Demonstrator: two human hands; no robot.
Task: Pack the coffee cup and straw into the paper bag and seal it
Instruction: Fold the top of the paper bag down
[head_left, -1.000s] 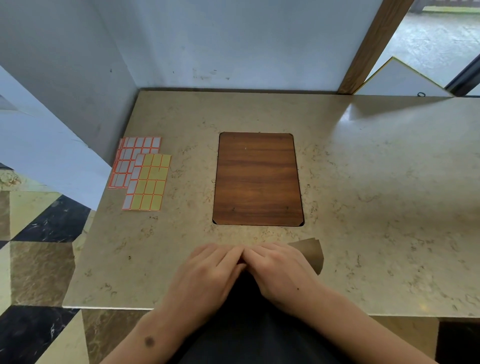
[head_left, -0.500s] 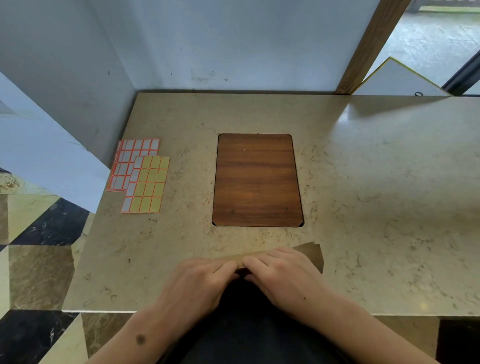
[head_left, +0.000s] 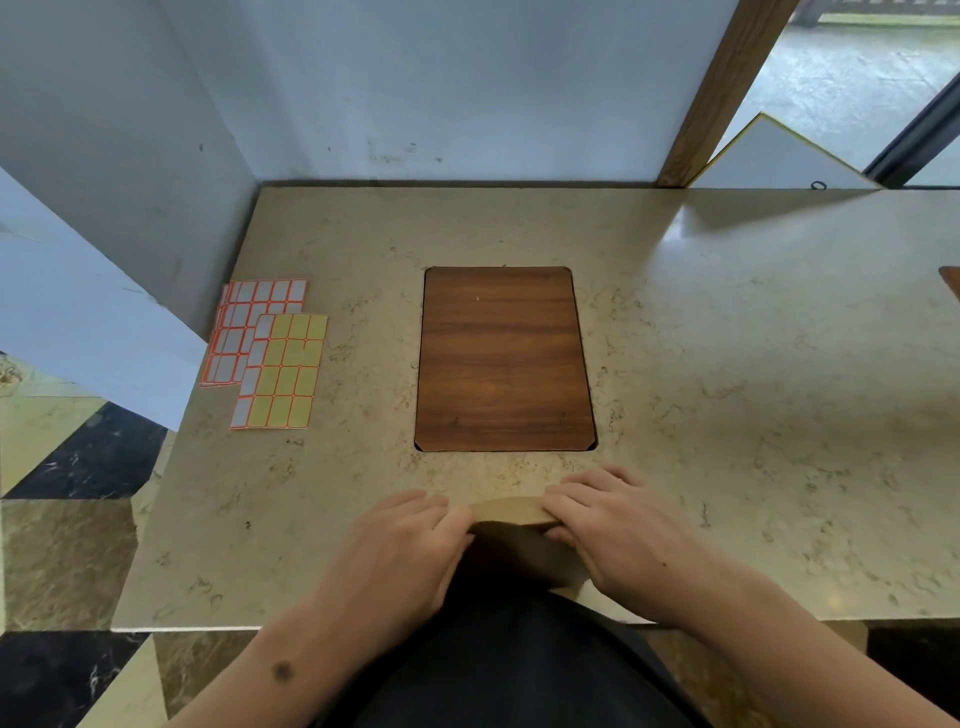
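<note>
Both grips close on the folded top of the brown paper bag (head_left: 511, 514) at the near table edge: left hand (head_left: 400, 556) and right hand (head_left: 618, 535) pinch the fold. I judge packing done, sealing pending; cup and straw are not visible. Orange and yellow label sheets (head_left: 267, 358) lie left on the beige marble table (head_left: 727, 389), beside a wood inlay panel (head_left: 504, 358).

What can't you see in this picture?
Head view:
- Coffee cup and straw: not visible anywhere.
- Folded brown paper bag: mostly covered by the left hand and right hand.
- Brown wooden piece: cut off by the right edge.
</note>
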